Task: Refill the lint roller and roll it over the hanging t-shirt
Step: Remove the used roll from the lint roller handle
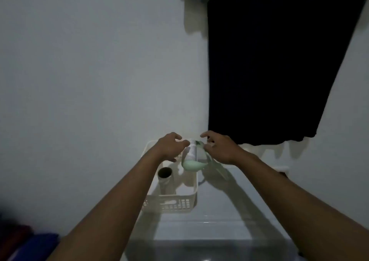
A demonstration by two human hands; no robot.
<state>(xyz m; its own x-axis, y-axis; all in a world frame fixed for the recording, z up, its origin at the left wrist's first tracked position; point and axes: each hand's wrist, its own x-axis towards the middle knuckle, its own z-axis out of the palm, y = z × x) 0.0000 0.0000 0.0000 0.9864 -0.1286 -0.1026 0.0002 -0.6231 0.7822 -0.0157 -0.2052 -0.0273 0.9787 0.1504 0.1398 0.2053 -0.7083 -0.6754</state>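
Above the basket (171, 205), the lint roller (191, 155) sits between both hands' fingers (184, 143) (grasping it, blurred).

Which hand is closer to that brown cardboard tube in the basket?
Left. The left hand is just above the cardboard tube; the right hand is off beyond the lint roller.

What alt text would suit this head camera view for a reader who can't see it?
Two bare hands, left hand and right hand, reach for a mint-green lint roller above a white basket that holds a cardboard tube. A dark t-shirt hangs on the pale wall behind.
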